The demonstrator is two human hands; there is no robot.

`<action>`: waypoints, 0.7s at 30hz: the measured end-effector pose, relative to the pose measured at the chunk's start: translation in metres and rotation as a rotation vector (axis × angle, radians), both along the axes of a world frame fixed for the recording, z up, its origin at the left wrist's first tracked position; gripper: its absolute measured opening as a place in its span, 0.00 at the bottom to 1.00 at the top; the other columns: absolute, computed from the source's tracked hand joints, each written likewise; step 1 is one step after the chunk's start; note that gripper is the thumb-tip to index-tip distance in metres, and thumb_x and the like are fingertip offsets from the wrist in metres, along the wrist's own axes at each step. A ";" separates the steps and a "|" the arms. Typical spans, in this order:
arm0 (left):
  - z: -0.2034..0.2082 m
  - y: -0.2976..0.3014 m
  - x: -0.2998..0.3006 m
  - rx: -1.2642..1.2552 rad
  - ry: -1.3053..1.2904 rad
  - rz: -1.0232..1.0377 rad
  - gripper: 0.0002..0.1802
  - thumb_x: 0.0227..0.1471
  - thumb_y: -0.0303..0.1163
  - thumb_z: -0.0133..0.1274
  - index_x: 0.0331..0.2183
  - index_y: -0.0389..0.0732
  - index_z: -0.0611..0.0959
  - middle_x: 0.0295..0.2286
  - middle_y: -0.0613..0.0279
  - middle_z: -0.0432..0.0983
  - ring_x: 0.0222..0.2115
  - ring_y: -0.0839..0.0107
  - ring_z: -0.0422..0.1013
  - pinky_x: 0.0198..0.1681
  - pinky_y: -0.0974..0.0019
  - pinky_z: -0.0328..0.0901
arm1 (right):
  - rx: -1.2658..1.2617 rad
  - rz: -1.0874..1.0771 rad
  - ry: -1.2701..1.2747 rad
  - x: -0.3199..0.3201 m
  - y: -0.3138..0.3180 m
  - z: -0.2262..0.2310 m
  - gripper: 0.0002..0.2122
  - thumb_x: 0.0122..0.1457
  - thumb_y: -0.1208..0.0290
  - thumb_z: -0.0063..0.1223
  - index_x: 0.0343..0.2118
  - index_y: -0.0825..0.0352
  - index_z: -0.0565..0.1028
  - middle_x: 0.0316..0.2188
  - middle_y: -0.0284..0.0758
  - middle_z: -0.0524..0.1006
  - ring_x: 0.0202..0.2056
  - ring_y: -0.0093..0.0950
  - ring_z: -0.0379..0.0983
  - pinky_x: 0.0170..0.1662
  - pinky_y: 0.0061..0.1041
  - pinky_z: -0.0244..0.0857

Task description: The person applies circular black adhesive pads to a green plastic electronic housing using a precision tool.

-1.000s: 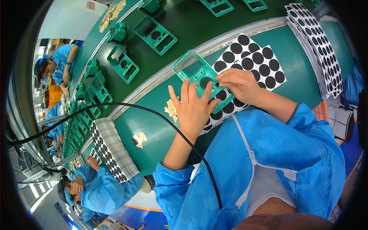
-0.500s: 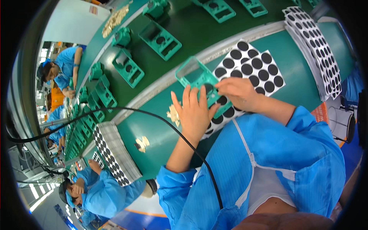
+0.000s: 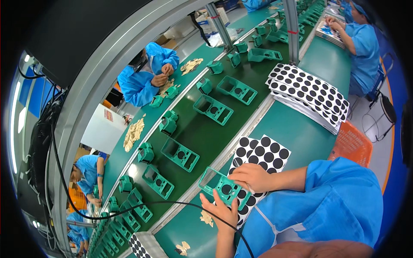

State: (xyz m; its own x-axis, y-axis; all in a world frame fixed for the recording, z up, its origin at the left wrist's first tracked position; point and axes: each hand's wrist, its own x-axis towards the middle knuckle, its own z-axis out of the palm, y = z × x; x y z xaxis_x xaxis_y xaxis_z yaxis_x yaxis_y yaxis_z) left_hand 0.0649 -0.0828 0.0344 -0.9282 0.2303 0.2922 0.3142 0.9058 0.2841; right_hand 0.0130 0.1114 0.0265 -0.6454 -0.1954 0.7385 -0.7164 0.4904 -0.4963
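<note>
My left hand [image 3: 221, 213] is at the near edge of a green plastic housing [image 3: 210, 175], its fingers and thumb spread along that edge and steadying it. The housing has a large rectangular opening at its far left end and a black round disc [image 3: 226, 189] on its middle. Over the housing's right part, my right hand [image 3: 254, 177] is closed around a thin, pen-like tool [image 3: 235, 163]; its tip is hard to see. Sheets of black round stickers [image 3: 270, 154] lie beside and partly under the housing.
More green housings [image 3: 180, 154] stand on the dark green belt [image 3: 195, 133] beyond a metal rail. Sticker stacks [image 3: 307, 92] lie right; cream scraps [image 3: 206, 218] are near my left hand. A black cable [image 3: 172, 202] crosses in front. An orange basket [image 3: 352, 144] stands right; co-workers [image 3: 148, 75] sit around.
The view has swung, showing more of the line and putting my hands lower. My left fingers have drawn back from across the housing to its near edge. My right hand stays over the housing.
</note>
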 end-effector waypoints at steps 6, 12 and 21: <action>-0.012 -0.006 -0.006 0.117 -0.081 0.008 0.46 0.47 0.46 0.56 0.56 0.25 0.57 0.55 0.27 0.52 0.56 0.36 0.52 0.61 0.44 0.45 | 0.171 -0.040 -0.108 -0.004 -0.004 0.002 0.11 0.44 0.71 0.63 0.28 0.66 0.73 0.32 0.35 0.70 0.33 0.34 0.67 0.35 0.32 0.59; -0.007 -0.007 -0.008 0.389 -0.166 0.002 0.46 0.46 0.43 0.55 0.57 0.25 0.56 0.52 0.35 0.61 0.53 0.42 0.58 0.59 0.45 0.48 | 0.106 -0.066 -0.155 -0.017 -0.001 -0.003 0.05 0.46 0.73 0.57 0.22 0.67 0.72 0.31 0.38 0.73 0.32 0.37 0.71 0.35 0.36 0.65; -0.021 -0.005 -0.002 0.171 0.049 -0.091 0.26 0.49 0.36 0.55 0.48 0.34 0.73 0.49 0.49 0.69 0.51 0.54 0.64 0.58 0.47 0.51 | 0.292 -0.425 -0.029 -0.179 0.030 -0.008 0.08 0.53 0.69 0.53 0.24 0.68 0.71 0.29 0.43 0.70 0.31 0.45 0.69 0.35 0.41 0.64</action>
